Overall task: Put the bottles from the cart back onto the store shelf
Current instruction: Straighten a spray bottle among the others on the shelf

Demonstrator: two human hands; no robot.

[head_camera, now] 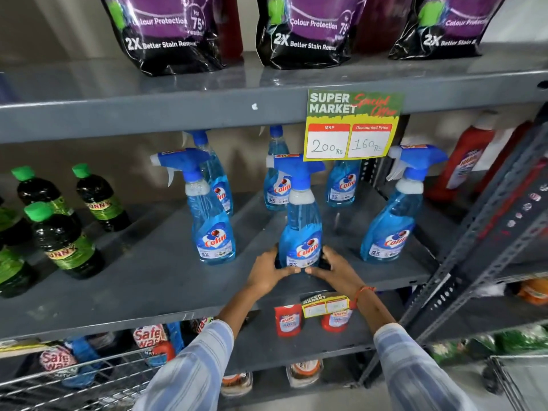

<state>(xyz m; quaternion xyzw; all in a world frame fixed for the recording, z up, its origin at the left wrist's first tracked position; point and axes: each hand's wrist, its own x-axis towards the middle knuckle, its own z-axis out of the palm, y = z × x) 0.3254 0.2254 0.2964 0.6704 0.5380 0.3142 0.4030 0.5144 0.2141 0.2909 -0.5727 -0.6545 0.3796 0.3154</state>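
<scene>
on the grey shelf (pixel 148 280), both hands cup the base of an upright spray bottle (pixel 301 229), left hand (pixel 268 272) and right hand (pixel 335 269) pressed to its sides, between two matching bottles (pixel 212 221), a price card (pixel 353 127) hanging above
</scene>
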